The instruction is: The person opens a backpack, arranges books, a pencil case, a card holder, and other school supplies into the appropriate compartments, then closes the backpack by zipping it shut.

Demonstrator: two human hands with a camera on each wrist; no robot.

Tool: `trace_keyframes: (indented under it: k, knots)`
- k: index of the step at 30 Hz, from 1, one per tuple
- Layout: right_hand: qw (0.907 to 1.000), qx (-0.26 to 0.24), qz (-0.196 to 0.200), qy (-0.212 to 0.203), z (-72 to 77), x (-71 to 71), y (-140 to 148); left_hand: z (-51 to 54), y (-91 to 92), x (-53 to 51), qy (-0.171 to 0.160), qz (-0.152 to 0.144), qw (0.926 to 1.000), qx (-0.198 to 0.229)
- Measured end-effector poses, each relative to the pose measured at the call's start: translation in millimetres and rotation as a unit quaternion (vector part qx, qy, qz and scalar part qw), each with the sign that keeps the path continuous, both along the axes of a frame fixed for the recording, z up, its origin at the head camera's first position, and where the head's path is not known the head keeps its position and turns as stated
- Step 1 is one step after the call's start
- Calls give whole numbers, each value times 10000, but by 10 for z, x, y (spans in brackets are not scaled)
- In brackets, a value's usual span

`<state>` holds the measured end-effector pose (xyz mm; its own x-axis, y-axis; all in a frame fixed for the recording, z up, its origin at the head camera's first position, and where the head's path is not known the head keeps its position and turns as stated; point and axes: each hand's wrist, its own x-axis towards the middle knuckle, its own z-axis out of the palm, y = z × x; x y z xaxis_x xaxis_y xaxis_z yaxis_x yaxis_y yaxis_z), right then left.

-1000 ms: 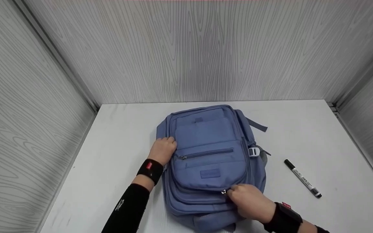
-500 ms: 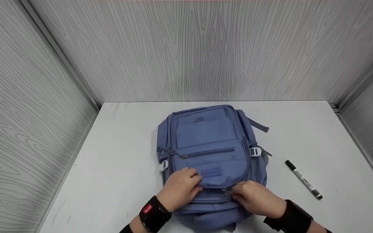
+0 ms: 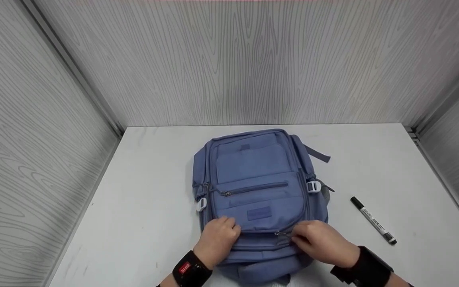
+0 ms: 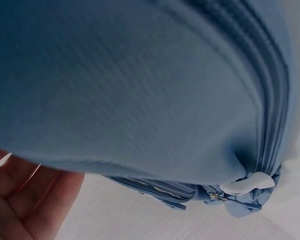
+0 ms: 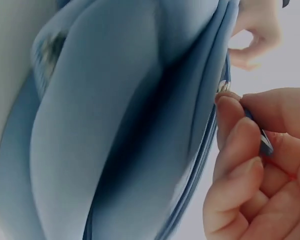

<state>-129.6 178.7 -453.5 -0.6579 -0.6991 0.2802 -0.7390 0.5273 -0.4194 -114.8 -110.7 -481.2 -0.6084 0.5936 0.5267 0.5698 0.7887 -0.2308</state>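
Observation:
A blue backpack [image 3: 253, 163] lies front up on the white table. My left hand [image 3: 218, 241] grips the lower left edge of its front pocket. The left wrist view shows my left fingers [image 4: 32, 195] partly hidden behind the fabric [image 4: 125, 100]. At the pocket's lower right edge, my right hand [image 3: 325, 243] pinches a zipper pull [image 5: 265, 142] between thumb and fingers. The metal zipper slider [image 3: 277, 233] sits just left of those fingertips. In the right wrist view a dark gap shows between folds of the backpack [image 5: 90, 130].
A black-capped marker [image 3: 373, 220] lies on the table to the right of the backpack. White buckles [image 3: 313, 187] sit on the backpack's sides, and a loose strap [image 3: 317, 154] sticks out at its upper right. Grey wood-grain panels [image 3: 245, 63] stand behind and at both sides.
My left hand has moved from the backpack's left side down to the front pocket's lower edge. My right hand has shifted slightly right, still holding the zipper pull.

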Motion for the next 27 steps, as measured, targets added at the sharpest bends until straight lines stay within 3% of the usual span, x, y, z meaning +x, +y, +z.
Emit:
trace_keyframes:
  k: [5, 14, 27]
  knots:
    - [9988, 116, -473, 57, 41, -78, 175, -7, -9, -10, 3, -34, 10000, 51]
    - [9896, 485, -1333, -234, 98, -248, 442, -18, -18, -14, -74, 6, 9999, 127]
    - [9772, 975, -1881, 162, 154, -821, 530, -10, -7, -19, 15, -32, 9998, 195]
